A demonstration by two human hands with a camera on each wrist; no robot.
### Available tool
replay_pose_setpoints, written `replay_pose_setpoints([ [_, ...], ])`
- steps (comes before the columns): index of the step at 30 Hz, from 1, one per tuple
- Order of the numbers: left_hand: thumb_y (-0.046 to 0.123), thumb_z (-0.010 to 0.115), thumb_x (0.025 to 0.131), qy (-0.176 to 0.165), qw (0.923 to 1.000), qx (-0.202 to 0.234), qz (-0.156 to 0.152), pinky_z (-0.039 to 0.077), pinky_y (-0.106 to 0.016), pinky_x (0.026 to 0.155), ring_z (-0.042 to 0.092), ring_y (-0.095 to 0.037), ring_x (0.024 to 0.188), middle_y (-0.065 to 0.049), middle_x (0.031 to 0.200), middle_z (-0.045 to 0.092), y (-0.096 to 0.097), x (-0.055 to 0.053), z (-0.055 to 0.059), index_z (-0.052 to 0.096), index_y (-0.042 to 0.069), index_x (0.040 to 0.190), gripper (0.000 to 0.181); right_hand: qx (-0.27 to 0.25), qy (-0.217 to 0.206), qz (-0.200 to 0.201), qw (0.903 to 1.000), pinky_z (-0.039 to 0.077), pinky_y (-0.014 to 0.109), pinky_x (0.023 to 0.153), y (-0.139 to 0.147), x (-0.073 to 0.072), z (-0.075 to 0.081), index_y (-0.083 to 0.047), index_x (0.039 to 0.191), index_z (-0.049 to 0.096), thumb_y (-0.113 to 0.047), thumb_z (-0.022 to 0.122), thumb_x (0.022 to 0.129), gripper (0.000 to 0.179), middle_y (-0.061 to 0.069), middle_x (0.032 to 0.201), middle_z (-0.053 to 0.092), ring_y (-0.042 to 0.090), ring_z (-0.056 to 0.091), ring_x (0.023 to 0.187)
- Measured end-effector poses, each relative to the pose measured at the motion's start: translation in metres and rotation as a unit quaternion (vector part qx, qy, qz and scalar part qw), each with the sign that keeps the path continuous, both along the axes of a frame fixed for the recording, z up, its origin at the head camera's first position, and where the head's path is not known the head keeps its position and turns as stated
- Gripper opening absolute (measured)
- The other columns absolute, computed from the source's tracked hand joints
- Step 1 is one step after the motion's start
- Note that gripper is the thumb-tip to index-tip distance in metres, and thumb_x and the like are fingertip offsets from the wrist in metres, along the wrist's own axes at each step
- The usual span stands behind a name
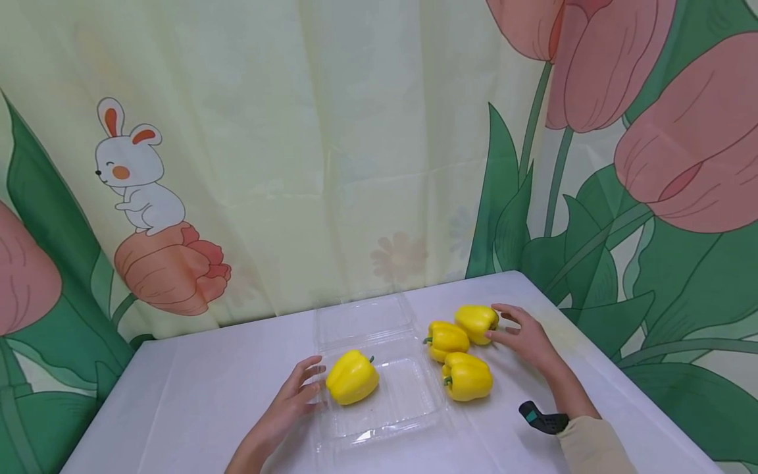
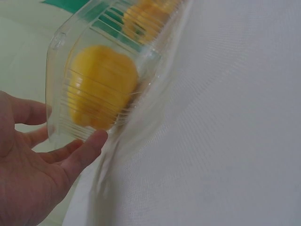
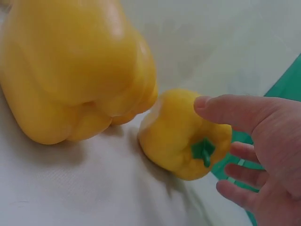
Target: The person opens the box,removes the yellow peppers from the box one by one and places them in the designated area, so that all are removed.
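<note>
A clear plastic clamshell box (image 1: 408,388) lies with its lid (image 1: 364,322) folded back. One yellow bell pepper (image 1: 352,377) rests in the box's left half. My left hand (image 1: 290,395) is at the box's left wall, fingers spread and loosely bent; in the left wrist view the thumb (image 2: 89,148) appears to touch the plastic. Three more yellow bell peppers sit right of the box. Beside the rearmost bell pepper (image 1: 476,322), my right hand (image 1: 527,336) has thumb and fingers apart around its stem end. Contact there is uncertain.
The middle bell pepper (image 1: 448,340) and the front bell pepper (image 1: 468,376) lie close to the rearmost one, near the box's right edge. A white cloth covers the table (image 1: 195,388). Behind it hangs a printed curtain (image 1: 379,164). A black wrist device (image 1: 543,419) is at my right wrist.
</note>
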State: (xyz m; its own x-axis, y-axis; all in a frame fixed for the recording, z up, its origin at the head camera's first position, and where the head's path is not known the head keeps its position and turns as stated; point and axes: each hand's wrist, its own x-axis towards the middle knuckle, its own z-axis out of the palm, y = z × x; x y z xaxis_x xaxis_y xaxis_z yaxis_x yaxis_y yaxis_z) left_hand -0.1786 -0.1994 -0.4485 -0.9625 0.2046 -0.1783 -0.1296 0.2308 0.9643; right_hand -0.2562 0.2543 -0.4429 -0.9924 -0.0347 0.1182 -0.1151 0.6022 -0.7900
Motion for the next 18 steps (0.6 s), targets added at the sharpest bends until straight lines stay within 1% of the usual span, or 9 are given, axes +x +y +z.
replay_pose_setpoints([
  [8, 0.023, 0.047, 0.101, -0.001, 1.0, -0.001, 0.0, 0.051, -0.051, 0.097, 0.039, -0.045, 0.134, -0.024, 0.151, 0.03, 0.0, 0.0, 0.001, 0.026, 0.015, 0.147, 0.052, 0.005, 0.012, -0.01, 0.9999, 0.04, 0.055, 0.106, -0.002, 0.002, 0.008, -0.008, 0.146, 0.038, -0.037, 0.068, 0.089, 0.07, 0.022, 0.151, 0.034, 0.042, 0.036, 0.135],
  [14, 0.024, 0.048, 0.101, 0.0, 1.0, 0.002, -0.004, 0.051, -0.05, 0.097, 0.038, -0.046, 0.134, -0.025, 0.151, 0.03, 0.0, 0.0, 0.001, 0.026, 0.014, 0.148, 0.053, 0.0, 0.034, -0.012, 0.9994, 0.04, 0.053, 0.106, -0.003, 0.003, 0.012, -0.007, 0.145, 0.039, -0.03, 0.068, 0.09, 0.066, 0.022, 0.15, 0.036, 0.041, 0.038, 0.134],
  [18, 0.024, 0.048, 0.1, 0.001, 1.0, 0.005, -0.007, 0.051, -0.05, 0.097, 0.037, -0.046, 0.135, -0.025, 0.151, 0.029, 0.0, 0.0, 0.001, 0.025, 0.013, 0.148, 0.054, 0.003, 0.037, -0.013, 0.9992, 0.041, 0.052, 0.105, -0.006, 0.004, 0.013, -0.006, 0.145, 0.039, -0.028, 0.067, 0.091, 0.065, 0.022, 0.149, 0.037, 0.041, 0.039, 0.134],
])
